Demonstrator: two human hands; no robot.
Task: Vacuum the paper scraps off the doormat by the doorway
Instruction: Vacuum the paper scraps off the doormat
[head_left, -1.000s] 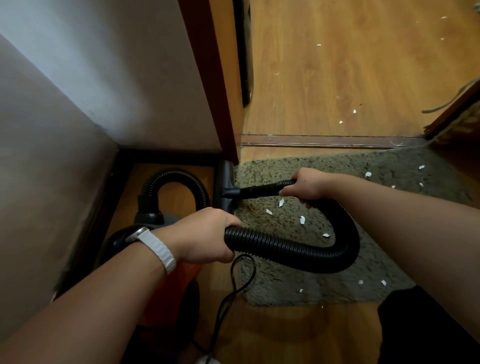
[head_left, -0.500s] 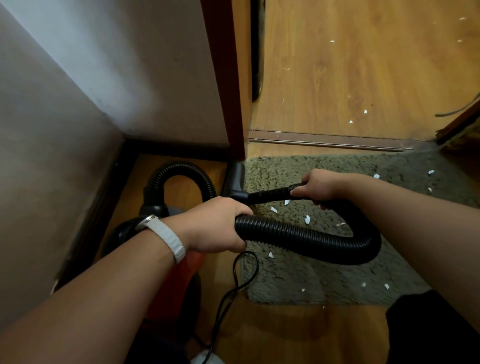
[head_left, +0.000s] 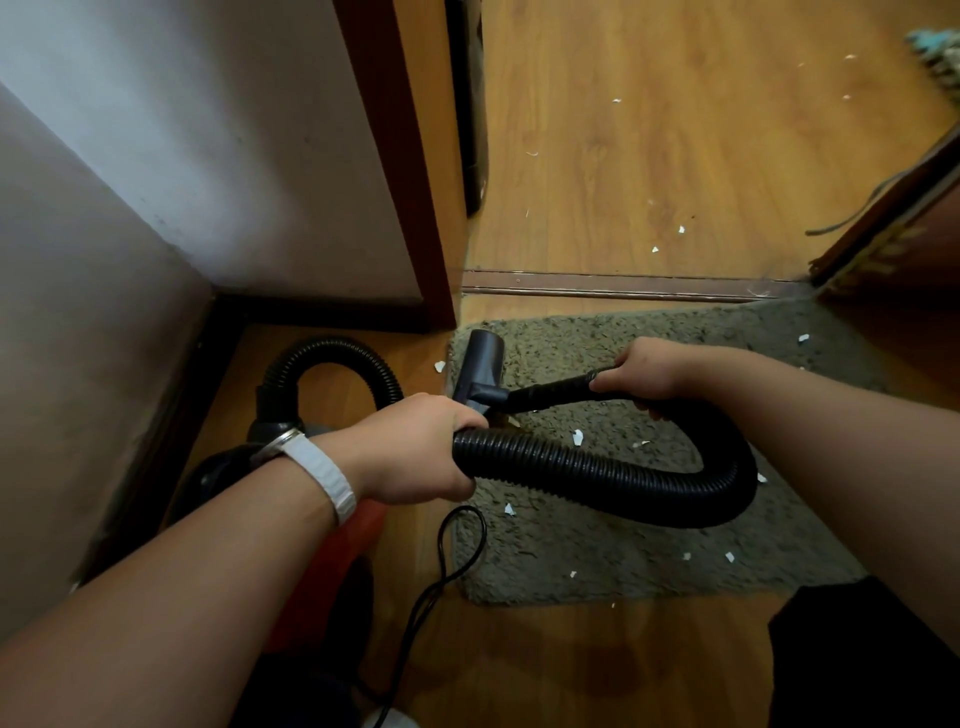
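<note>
Left hand (head_left: 415, 449) closed in a full grip around the ribbed black hose (head_left: 597, 475), fingers wrapped under it near the doormat's left edge; white wristband (head_left: 324, 480) on that wrist. Behind and below the hand, red-and-black vacuum body (head_left: 332, 556) on the wooden floor in the corner by the wall, hose looping up out of its top, thin black power cord (head_left: 457, 551) trailing beside it.

Further right, flat black nozzle head (head_left: 480, 364) sitting on the far left edge of the green-grey shaggy doormat (head_left: 597, 566), just short of the door frame. One scrap on bare floor just left of the nozzle. Right hand (head_left: 647, 369) clamped around the rigid black wand (head_left: 550, 387) behind the nozzle, knuckles up, hose sagging in a deep loop beneath the forearm.

Paper scraps (head_left: 577, 437) scattered over the mat: a few under the hose loop, several near the front edge, one by the far right side. More beyond the threshold strip (head_left: 623, 287), outside the task.

Step in hand, apparently: sweeping the mat's left end. Next move likely a drag of the nozzle back and rightward across the pile toward the remaining scraps, with hose slack fed by the left hand so the loop does not brush scraps aside.
</note>
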